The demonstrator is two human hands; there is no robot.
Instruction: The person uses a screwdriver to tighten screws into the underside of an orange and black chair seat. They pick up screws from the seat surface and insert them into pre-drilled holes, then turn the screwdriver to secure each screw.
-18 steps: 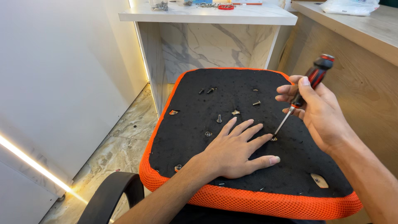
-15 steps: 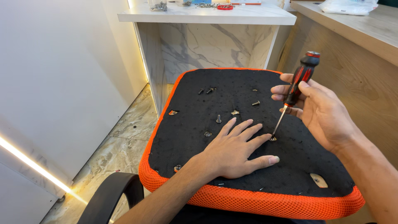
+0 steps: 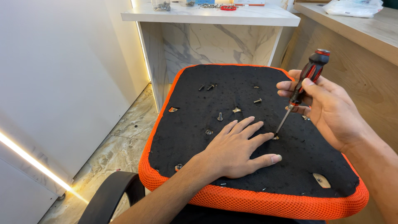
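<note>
Screwdriver (image 3: 304,85) gripped in right hand (image 3: 331,112), tip on seat underside (image 3: 195,120); left hand (image 3: 238,151) flat, open, empty. Loose screws (image 3: 219,117) near centre; marble floor (image 3: 120,145).

Screwdriver tip (image 3: 275,135) behind fingertip; armrest (image 3: 108,198) cut off below.

Two bare, sleeveless forearms, unadorned.

**One head view, looking down and forward**

The single camera sits on the person's head, tilted down and close over the upturned seat cushion (image 3: 248,99). The cushion's near orange edge crosses the bottom of the view; its far edge meets the marble counter (image 3: 211,16) ahead.
</note>
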